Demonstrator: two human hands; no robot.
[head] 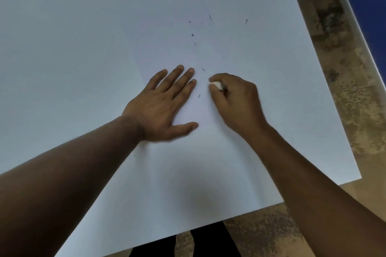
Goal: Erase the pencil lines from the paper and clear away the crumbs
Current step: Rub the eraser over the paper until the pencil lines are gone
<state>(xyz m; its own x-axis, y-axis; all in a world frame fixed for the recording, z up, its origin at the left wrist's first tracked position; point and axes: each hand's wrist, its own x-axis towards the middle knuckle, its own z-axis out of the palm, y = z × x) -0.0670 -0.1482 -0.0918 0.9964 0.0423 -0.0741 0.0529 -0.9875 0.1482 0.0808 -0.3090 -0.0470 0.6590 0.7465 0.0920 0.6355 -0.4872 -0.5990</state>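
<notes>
On white table (62,27), centre: paper (208,152) lies flat, its left edge only faintly distinct from the tabletop. L hand (160,106) spread flat on sheet, fingers straight, palm down, prob. to pin the sheet so rubbing won't drag or buckle it. R hand (236,98) just beside it, fingers curled tight round a white eraser (216,85), tip showing at fingertips, low over or on the paper; contact not certain. Dark crumbs (192,35) scattered beyond both hands, a few betw. them. No clear pencil lines visible; erasing looks nearly done, crumb clearing not yet. Mottled brown floor (344,89) at right.
</notes>
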